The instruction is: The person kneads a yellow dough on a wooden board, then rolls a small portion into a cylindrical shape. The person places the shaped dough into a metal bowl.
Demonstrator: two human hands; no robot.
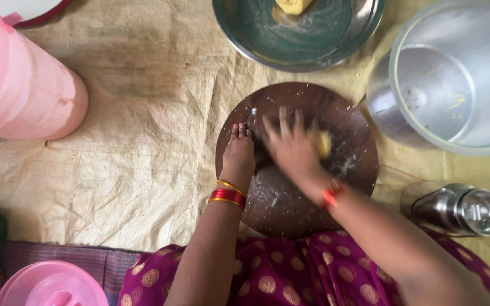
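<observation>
- There is one round wooden board (313, 192), dark brown, and it lies flat on a beige cloth (143, 147) that covers the floor.
- On the board there is one small piece of yellow dough (324, 144), near the middle and a little to the right; white flour is spread on the wood around it.
- A second piece of dough (293, 5) lies in one green metal plate (267, 39) above the board, at the top edge of the view.
- There are two pink plastic containers: a tall one (24, 85) at the left and one lid (49, 283) in the lower left corner.
- One big metal pot (455, 85) stands to the right, and one small steel container (460, 209) lies below it.
- The left hand (239, 153) rests on the left part of the board with the fingers stretched flat on the wood, holding nothing; the wrist wears red and gold bangles (228, 195).
- The right hand (293, 147) is blurred, with spread fingers, and it presses on the dough; whether the fingers close around it I cannot tell.
</observation>
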